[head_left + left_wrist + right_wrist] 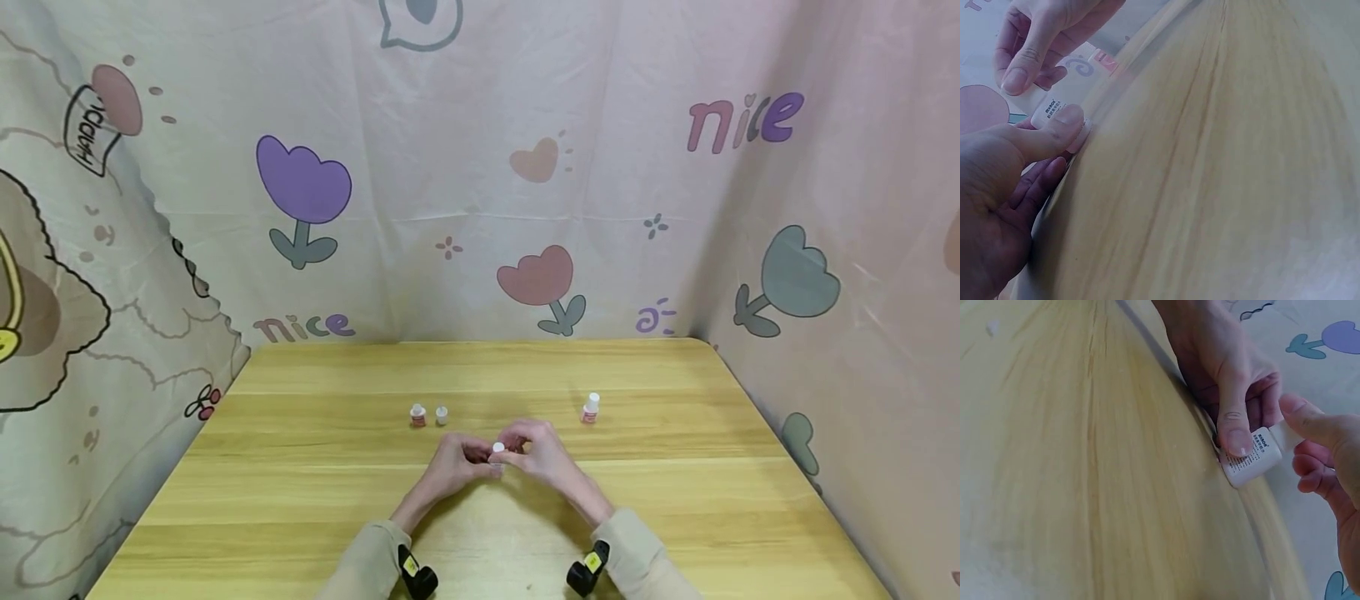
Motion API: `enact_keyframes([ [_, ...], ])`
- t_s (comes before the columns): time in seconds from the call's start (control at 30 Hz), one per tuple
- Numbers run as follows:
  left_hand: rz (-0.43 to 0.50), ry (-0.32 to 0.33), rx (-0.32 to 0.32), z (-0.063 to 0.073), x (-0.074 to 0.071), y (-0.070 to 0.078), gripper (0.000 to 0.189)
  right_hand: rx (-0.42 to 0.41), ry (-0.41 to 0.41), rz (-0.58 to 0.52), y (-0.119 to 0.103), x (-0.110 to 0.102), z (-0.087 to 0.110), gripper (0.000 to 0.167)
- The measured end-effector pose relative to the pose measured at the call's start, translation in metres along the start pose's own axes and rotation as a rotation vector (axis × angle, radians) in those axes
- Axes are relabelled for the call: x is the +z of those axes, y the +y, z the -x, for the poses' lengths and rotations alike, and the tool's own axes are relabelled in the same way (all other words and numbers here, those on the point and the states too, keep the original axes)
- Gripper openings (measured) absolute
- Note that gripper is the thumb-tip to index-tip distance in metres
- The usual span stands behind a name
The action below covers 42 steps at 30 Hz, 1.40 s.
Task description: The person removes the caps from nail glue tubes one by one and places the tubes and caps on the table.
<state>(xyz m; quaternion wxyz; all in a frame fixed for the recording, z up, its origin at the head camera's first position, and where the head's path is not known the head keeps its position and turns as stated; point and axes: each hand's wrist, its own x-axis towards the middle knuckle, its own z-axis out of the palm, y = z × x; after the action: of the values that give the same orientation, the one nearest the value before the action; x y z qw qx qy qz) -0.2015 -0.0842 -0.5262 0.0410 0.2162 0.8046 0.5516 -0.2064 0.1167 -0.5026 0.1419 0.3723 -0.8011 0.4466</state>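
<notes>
Left hand [456, 463] pinches small white bottle [1254, 464] between thumb and fingers, thumb flat on label; bottle smooth, flat-sided, rounded shoulders, black print. Right hand [542, 454] pinches its white tapered cap [1286, 435] by thumb and fingertips. Bottle is between the hands, near mid-table; can't tell if base touches. Table [480, 542]: glossy, yellowish wood grain. Behind hands: red-and-white bottle [417, 417], stubby white piece [442, 416] just beside; far right, tall-capped bottle [590, 409], upright. Backdrop [450, 108]: creased printed cloth.
</notes>
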Motion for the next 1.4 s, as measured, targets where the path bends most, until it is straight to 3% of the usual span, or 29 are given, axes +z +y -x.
enact_keyframes([
  [0.2, 0.013, -0.01, 0.016, 0.0004, -0.0002, 0.0002, 0.018, -0.082, 0.018, 0.014, 0.0007, 0.0025, 0.0006, 0.013],
  [0.4, 0.009, -0.015, 0.021, -0.0002, 0.0004, -0.0014, 0.018, -0.026, -0.01, -0.016, -0.0006, 0.0039, 0.0025, 0.008],
  [0.87, 0.019, -0.014, 0.021, -0.0004, 0.0006, -0.0022, 0.017, 0.019, -0.056, -0.055, -0.0006, 0.0008, 0.0037, 0.008],
  [1.13, 0.008, 0.005, 0.015, -0.0008, 0.0004, -0.0016, 0.019, 0.154, -0.063, -0.038, -0.0052, -0.0017, -0.0005, 0.013],
  [1.4, 0.032, -0.013, 0.012, -0.0006, -0.0013, -0.002, 0.018, 0.072, -0.035, -0.04, -0.0058, -0.0002, -0.001, 0.008],
])
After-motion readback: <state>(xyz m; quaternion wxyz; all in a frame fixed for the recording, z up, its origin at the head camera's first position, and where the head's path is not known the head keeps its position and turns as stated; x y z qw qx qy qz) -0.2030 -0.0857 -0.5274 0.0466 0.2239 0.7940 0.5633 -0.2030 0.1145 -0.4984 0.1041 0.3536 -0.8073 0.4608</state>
